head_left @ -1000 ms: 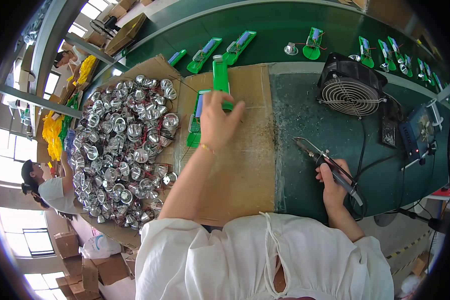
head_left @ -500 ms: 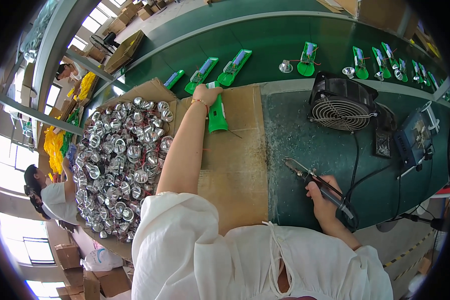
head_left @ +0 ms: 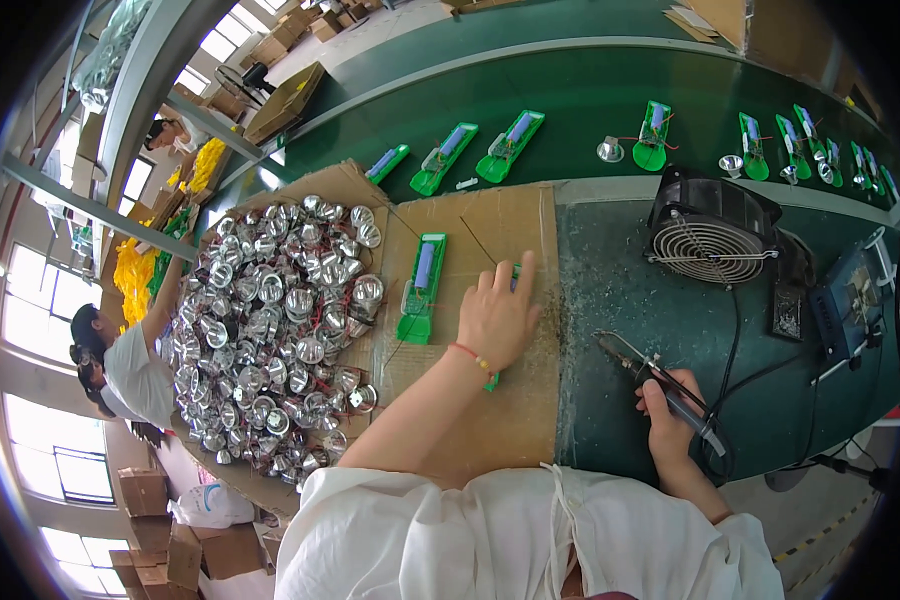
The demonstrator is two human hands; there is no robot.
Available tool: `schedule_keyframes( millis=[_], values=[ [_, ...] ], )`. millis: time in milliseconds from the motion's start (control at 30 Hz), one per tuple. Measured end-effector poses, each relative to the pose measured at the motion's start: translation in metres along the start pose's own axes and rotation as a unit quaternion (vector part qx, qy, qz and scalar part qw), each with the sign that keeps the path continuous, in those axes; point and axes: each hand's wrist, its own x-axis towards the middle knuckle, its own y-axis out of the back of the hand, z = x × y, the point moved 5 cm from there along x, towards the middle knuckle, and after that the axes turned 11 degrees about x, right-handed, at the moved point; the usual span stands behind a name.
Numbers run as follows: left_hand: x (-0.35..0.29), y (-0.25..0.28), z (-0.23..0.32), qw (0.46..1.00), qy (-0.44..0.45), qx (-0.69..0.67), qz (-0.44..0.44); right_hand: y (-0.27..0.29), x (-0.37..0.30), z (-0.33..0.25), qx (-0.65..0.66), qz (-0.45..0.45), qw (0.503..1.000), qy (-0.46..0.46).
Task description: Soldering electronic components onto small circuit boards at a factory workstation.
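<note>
Shiny metal reflectors (head_left: 270, 330); matt brown cardboard (head_left: 490, 420); green plastic board (head_left: 422, 287).

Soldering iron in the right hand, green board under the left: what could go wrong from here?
1. The soldering iron tip points toward the left hand, so a burn seems possible.
2. The left hand covers most of its green board, hiding where the tip would land.
3. The iron's cord runs past the fan and could snag.

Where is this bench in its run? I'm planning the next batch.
Done, it seems: green boards lie out on the belt. In hand: the left hand presses a green part on the cardboard beside one more board, while the right hand holds a soldering iron off it. Left: a big pile of silver reflectors is unused.
</note>
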Motion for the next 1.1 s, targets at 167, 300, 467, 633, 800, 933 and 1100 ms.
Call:
schedule_keyframes(
  millis=[167, 300, 467, 633, 800, 933, 1100],
  values=[
    [-0.026, 0.005, -0.021, 0.977, 0.055, -0.203, -0.047, 0.0, -0.002, 0.0, -0.001, -0.002, 1.0, -0.008],
    [-0.039, 0.008, -0.019, 0.959, 0.072, -0.253, -0.106, 0.001, -0.002, 0.0, -0.016, -0.001, 1.0, -0.009],
    [0.034, 0.016, -0.079, 0.968, 0.068, -0.208, 0.123, 0.001, -0.004, 0.001, -0.019, 0.001, 1.0, -0.011],
    [0.153, -0.039, -0.122, 0.996, 0.053, -0.071, 0.026, 0.002, -0.004, -0.001, -0.03, -0.016, 0.999, -0.002],
    [0.198, -0.076, -0.115, 0.997, 0.052, -0.046, -0.023, 0.001, -0.004, -0.003, -0.021, -0.019, 1.0, 0.005],
    [0.205, -0.077, -0.118, 0.99, 0.034, -0.13, -0.042, -0.001, -0.003, -0.005, -0.016, -0.025, 0.999, 0.033],
    [0.197, -0.071, -0.121, 0.988, 0.092, -0.107, -0.059, 0.0, -0.003, -0.004, -0.004, -0.025, 0.999, 0.022]
  ],
)
